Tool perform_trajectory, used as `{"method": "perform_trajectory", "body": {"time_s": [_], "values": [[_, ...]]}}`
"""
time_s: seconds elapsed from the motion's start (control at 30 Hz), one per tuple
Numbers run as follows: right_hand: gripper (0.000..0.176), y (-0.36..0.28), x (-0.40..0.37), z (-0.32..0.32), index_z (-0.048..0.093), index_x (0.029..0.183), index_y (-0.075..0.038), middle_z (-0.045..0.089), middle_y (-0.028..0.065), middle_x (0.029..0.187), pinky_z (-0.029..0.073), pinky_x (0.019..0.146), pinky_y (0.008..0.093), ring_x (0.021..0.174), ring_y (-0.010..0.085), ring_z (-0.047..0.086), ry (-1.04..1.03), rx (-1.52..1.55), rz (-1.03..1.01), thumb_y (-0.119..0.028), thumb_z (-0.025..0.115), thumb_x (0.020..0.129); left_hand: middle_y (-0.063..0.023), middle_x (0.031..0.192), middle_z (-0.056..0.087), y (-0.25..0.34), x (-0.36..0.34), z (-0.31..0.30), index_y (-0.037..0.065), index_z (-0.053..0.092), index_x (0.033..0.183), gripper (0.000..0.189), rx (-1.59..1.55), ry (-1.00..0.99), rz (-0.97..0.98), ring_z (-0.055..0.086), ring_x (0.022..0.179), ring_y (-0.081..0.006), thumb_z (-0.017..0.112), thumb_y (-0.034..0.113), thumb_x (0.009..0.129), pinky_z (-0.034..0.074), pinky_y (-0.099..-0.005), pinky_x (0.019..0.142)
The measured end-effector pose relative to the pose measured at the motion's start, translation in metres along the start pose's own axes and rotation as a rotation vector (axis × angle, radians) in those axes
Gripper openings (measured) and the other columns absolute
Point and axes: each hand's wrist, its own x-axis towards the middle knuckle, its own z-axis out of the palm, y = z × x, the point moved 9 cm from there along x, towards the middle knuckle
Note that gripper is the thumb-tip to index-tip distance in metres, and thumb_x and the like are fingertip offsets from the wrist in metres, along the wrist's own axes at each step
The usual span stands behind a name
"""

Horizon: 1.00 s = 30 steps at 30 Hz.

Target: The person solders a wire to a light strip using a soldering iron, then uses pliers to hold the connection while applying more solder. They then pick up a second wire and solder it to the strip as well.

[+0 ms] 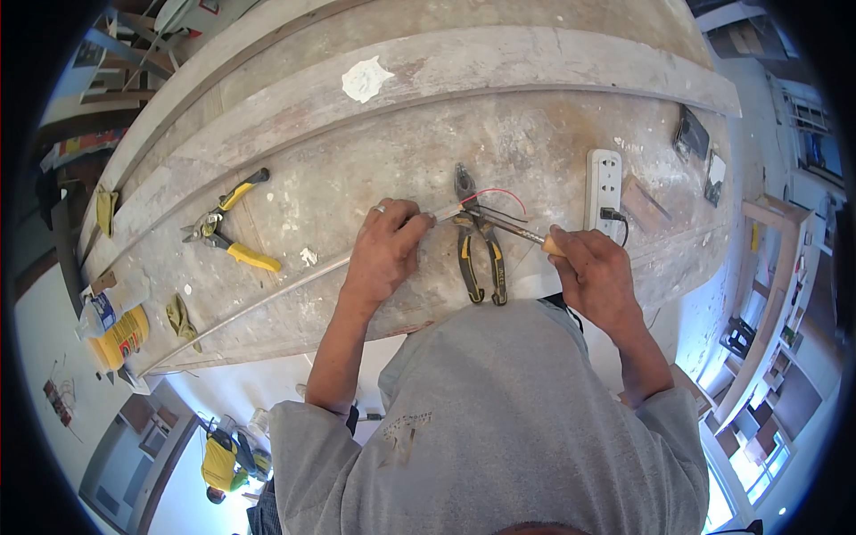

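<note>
My left hand (pixel 385 245) is closed on a long, thin pale strip (pixel 294 283) near its right end. From that end come a red wire (pixel 501 191) and a black wire (pixel 506 216). In my right hand (pixel 596 275) is a soldering iron (pixel 526 234) with a pale handle, its metal shaft pointing left toward the strip's end. Whether its tip touches the wires is too small to tell. Beneath them lie black-and-yellow combination pliers (pixel 466 245), handles toward me. Left of my left hand rest yellow-handled cutters (pixel 214 223), spread apart.
A white power strip (pixel 603 183) with a black plug stands at right beside a wood block (pixel 646 203). A dark flat object (pixel 691 134) lies farther off. A yellow container (pixel 123 337) is at the left edge. Long boards (pixel 428 67) cross the far side. A person in yellow (pixel 220 459) is below left.
</note>
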Motion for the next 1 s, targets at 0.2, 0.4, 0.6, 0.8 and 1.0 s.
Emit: {"method": "perform_trajectory", "body": {"time_s": [0.2, 0.4, 0.6, 0.8, 1.0], "values": [[0.041, -0.0007, 0.0024, 0.0009, 0.074, 0.128, 0.000, 0.077, 0.0185, 0.101, 0.061, 0.078, 0.0454, 0.089, 0.0361, 0.074, -0.006, -0.007, -0.004, -0.002, 0.082, 0.087, -0.0101, 0.109, 0.067, -0.0050, -0.0037, 0.0044, 0.010, 0.073, 0.113, 0.039, -0.004, -0.030, -0.029, 0.065, 0.101, -0.0327, 0.071, -0.008, 0.078, 0.054, -0.0450, 0.088], [0.043, -0.0004, 0.0020, 0.0019, 0.073, 0.129, 0.002, 0.076, 0.0168, 0.100, 0.060, 0.080, 0.0453, 0.092, 0.0349, 0.072, -0.013, -0.008, -0.009, -0.004, 0.079, 0.087, -0.0100, 0.109, 0.067, -0.0056, -0.0034, 0.0051, 0.010, 0.074, 0.112, 0.039, 0.003, -0.037, -0.040, 0.066, 0.101, -0.0324, 0.071, -0.008, 0.078, 0.054, -0.0449, 0.088], [0.042, -0.0015, 0.0039, 0.0009, 0.075, 0.128, 0.000, 0.077, 0.0184, 0.100, 0.061, 0.078, 0.0452, 0.089, 0.0359, 0.074, 0.009, 0.003, -0.017, -0.002, 0.082, 0.087, -0.0113, 0.107, 0.069, -0.0038, -0.0009, 0.0028, 0.009, 0.074, 0.111, 0.037, 0.000, -0.021, -0.020, 0.067, 0.099, -0.0345, 0.074, -0.009, 0.078, 0.056, -0.0458, 0.084], [0.041, -0.0020, 0.0053, 0.0007, 0.075, 0.128, 0.000, 0.077, 0.0185, 0.100, 0.062, 0.078, 0.0449, 0.089, 0.0356, 0.075, 0.007, 0.006, -0.018, -0.002, 0.082, 0.087, -0.0129, 0.104, 0.071, -0.0009, 0.0010, 0.0000, 0.007, 0.075, 0.110, 0.035, -0.004, -0.010, -0.013, 0.069, 0.096, -0.0366, 0.076, -0.010, 0.080, 0.057, -0.0465, 0.080], [0.043, -0.0014, 0.0037, 0.0015, 0.072, 0.127, 0.002, 0.076, 0.0179, 0.100, 0.060, 0.078, 0.0462, 0.091, 0.0361, 0.073, 0.007, 0.010, -0.020, -0.003, 0.080, 0.086, -0.0116, 0.107, 0.070, -0.0041, -0.0006, 0.0026, 0.008, 0.074, 0.110, 0.036, -0.011, -0.021, -0.027, 0.068, 0.099, -0.0347, 0.074, -0.009, 0.078, 0.056, -0.0458, 0.085]]}}
